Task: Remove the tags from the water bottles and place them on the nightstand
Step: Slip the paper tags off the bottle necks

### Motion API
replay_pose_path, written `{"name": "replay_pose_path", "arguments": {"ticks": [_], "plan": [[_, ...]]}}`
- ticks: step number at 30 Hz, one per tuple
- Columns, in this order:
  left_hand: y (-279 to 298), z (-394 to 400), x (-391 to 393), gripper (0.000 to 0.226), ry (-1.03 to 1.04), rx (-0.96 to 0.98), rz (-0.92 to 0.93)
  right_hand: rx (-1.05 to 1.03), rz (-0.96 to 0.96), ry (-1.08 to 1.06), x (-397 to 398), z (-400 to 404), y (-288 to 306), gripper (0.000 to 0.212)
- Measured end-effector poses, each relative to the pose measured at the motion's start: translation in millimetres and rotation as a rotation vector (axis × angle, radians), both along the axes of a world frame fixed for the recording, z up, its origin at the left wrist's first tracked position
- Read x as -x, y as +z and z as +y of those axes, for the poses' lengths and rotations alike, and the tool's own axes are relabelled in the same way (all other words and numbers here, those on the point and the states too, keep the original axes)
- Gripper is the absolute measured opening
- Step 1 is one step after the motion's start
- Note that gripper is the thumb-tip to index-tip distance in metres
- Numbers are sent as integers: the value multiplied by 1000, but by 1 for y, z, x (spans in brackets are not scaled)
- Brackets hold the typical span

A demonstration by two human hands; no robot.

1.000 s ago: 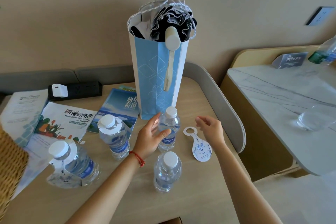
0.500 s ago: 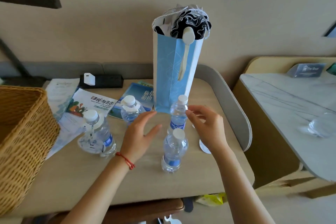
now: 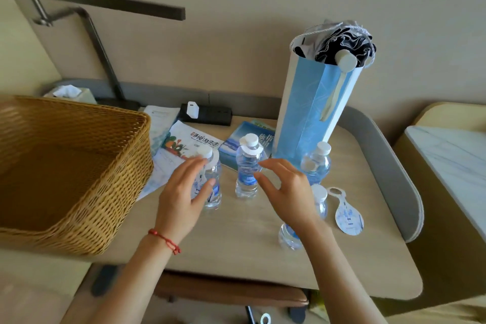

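Several small water bottles stand on the wooden nightstand [image 3: 236,244]. The left bottle [image 3: 214,192] and the middle bottle [image 3: 247,166] each carry a white tag round the neck. An untagged bottle [image 3: 317,166] stands by the blue bag; another untagged bottle [image 3: 319,201] is partly hidden behind my right wrist. A removed tag [image 3: 348,214] lies flat at the right. My left hand [image 3: 184,192] hovers open in front of the left bottle, fingers near its cap. My right hand [image 3: 286,192] is open with spread fingers just right of the middle bottle, holding nothing.
A large wicker basket [image 3: 79,166] fills the left side. A tall blue paper bag [image 3: 313,118] with a folded umbrella stands at the back right. Brochures [image 3: 189,139], a power strip [image 3: 207,113], a lamp arm [image 3: 100,42] and a tissue box [image 3: 71,92] sit behind. A marble table [image 3: 452,160] is at the right.
The view has swung left, bringing the basket in. Both hands moved left, away from the untagged bottles and the loose tag, to the two tagged bottles.
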State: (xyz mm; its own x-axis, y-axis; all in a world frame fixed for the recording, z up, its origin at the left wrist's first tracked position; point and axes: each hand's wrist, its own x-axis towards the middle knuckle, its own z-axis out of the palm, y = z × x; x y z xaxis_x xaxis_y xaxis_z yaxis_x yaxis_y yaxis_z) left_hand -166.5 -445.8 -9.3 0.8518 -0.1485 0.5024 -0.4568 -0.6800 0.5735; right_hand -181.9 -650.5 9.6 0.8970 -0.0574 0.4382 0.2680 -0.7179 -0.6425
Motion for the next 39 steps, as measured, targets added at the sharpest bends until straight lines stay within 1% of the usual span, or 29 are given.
{"name": "replay_pose_path", "arguments": {"ticks": [6,11,13,15,19,24,29,31,33,34,36,38,39], "plan": [[-11,41,-29,38,10,36,35,-25,61,-30,-21,33,-8,25],[-32,64,-63,37,-84,126,179,-93,153,-112,-43,60,-23,23],[-41,67,-77,36,-143,163,245,-131,186,-146,-51,71,-28,18],[-49,68,-88,36,-230,210,329,-199,217,-183,-59,80,-30,13],[-56,64,-98,36,-409,350,476,-366,296,-274,-69,95,-31,13],[-66,59,-105,43,-478,485,638,-589,323,-251,-71,104,-26,20],[-72,58,-112,61,-532,516,661,-695,291,-222,-75,110,-23,14],[-72,57,-112,59,-544,534,675,-701,277,-221,-77,110,-21,13],[-70,58,-111,48,-547,549,667,-689,244,-210,-79,110,-17,13],[-69,58,-111,45,-549,547,661,-677,227,-196,-80,110,-14,14],[-68,59,-112,45,-553,537,665,-645,198,-167,-79,109,-13,25],[-67,59,-111,54,-562,528,651,-630,171,-146,-78,109,-13,30],[-67,59,-110,62,-566,522,638,-634,163,-141,-77,109,-13,30]]}}
